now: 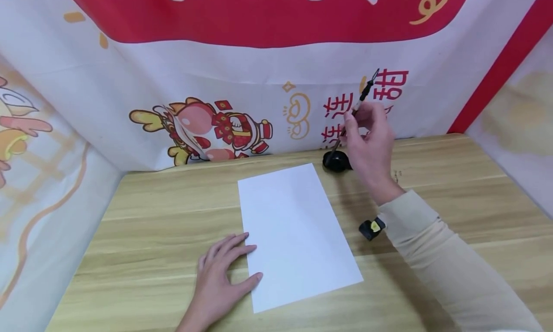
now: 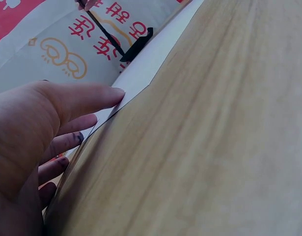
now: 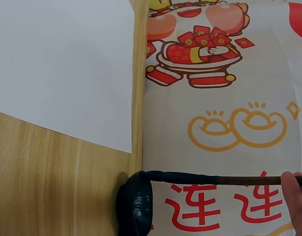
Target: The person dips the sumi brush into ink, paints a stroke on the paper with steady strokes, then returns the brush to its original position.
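My right hand (image 1: pixel 369 144) pinches a dark-handled writing brush (image 1: pixel 366 89), with a loop at its upper end. The brush slants down into a small black ink dish (image 1: pixel 339 165) near the table's back edge. In the right wrist view its dark tip end (image 3: pixel 180 177) meets the rim of the dish (image 3: pixel 141 204). A blank white sheet of paper (image 1: pixel 295 236) lies in the middle of the table. Along its left edge rests my left hand (image 1: pixel 218 279), fingers spread and fingertips on the paper. Dark smudges mark some fingers in the left wrist view.
The wood-grain table (image 1: pixel 155 226) meets a white printed cloth (image 1: pixel 99 106) with red characters and cartoon figures behind it. A black wrist camera (image 1: pixel 370 229) hangs by my right sleeve (image 1: pixel 453 264). Small dark marks show on the table right of the ink dish.
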Demonstrator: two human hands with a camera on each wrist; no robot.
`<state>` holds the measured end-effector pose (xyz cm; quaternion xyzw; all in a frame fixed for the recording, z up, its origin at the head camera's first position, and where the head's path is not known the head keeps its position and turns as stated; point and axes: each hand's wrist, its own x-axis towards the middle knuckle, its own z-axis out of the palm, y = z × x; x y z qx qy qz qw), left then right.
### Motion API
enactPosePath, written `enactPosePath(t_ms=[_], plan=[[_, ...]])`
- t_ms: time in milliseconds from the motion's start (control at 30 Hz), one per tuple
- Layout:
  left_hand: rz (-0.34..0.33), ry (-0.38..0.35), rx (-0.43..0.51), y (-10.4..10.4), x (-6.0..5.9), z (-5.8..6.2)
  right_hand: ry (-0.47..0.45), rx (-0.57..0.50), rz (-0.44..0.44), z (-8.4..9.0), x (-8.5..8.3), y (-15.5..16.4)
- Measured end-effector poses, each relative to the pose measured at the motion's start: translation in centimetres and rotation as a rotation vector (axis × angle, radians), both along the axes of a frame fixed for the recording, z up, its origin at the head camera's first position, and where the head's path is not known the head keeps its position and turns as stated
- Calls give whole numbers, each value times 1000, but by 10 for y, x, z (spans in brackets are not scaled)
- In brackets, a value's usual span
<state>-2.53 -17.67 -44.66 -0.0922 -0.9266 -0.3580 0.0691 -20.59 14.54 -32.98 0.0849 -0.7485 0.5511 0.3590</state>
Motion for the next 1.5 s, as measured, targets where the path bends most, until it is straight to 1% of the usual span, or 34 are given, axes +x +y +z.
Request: enactPosePath(t_ms=[167, 233, 367, 467, 600, 800, 867, 967, 1100, 1167, 1233, 1333, 1433, 1500], plan=[[0, 2, 3, -1, 0, 0, -12, 3, -9, 0, -1, 1], [-1, 9, 0, -1, 0, 0, -14, -15, 3, 0, -1, 1], [-2, 15, 3, 0, 0, 0, -28, -52, -3, 2, -1, 2], [-4, 8, 5, 1, 0, 1, -44, -57, -16, 4, 0, 3], [-3, -6, 7, 2, 0, 2, -54, -86, -11, 7, 3, 4], [-4, -4, 5, 2, 1, 2, -2, -138, 14, 19, 12, 3], [-3, -3, 6, 2, 1, 2, 10, -164, 28, 23, 17, 1], [-5, -4, 8, 1, 1, 2, 3, -229, 49, 28, 27, -5], [-4, -1, 10, 1, 2, 0, -34, -369, 81, 35, 46, -17], [-2, 1, 7, 0, 3, -1, -33, -446, 86, 38, 56, -23], [-4, 1, 4, -1, 3, -1, -30, -509, 76, 40, 67, -28], [-7, 3, 2, -2, 2, -1, 6, -594, 50, 40, 82, -34], [-13, 5, 4, -1, 1, -1, 28, -681, 21, 36, 94, -37], [-18, 3, 11, 0, 0, -2, 18, -714, -3, 32, 100, -38]])
